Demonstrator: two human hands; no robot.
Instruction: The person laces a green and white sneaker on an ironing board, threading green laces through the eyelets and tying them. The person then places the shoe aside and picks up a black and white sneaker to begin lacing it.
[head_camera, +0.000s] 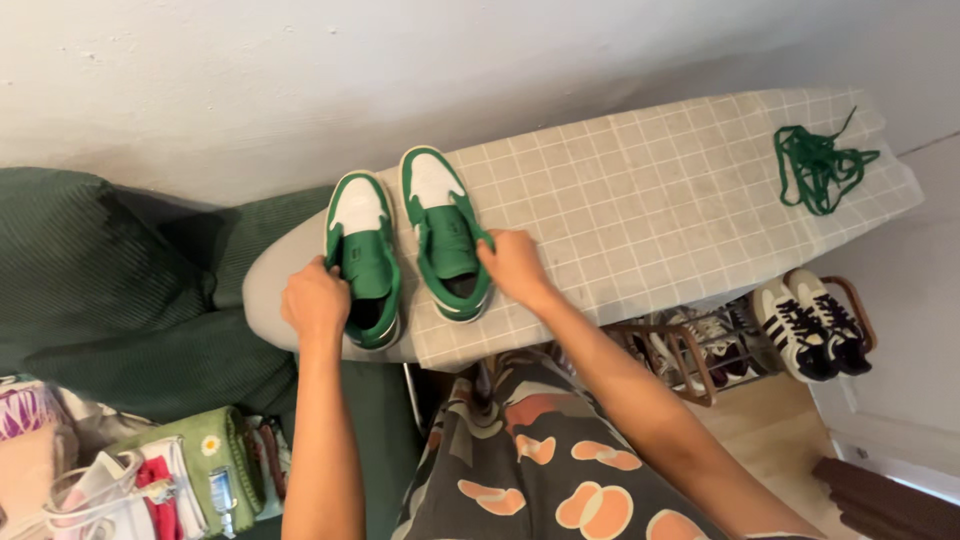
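Patterned garment nearest camera. Left hand clamped on left green-white sneaker, right hand clamped on right sneaker; both on ironing board, narrow end, long axes running away from wearer. Green laces at board's far end, nearer right hand.

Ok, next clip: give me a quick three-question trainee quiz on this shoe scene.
1. True or false: each hand grips one green-and-white shoe.
2. Where do the green laces lie? A) threaded in the shoes B) loose at the board's far end C) on the floor
3. What stands on the rack under the ironing board?

Key:
1. True: left hand on the left shoe, right hand on the right shoe.
2. B, green laces on the ironing board.
3. Black-and-white sneakers.
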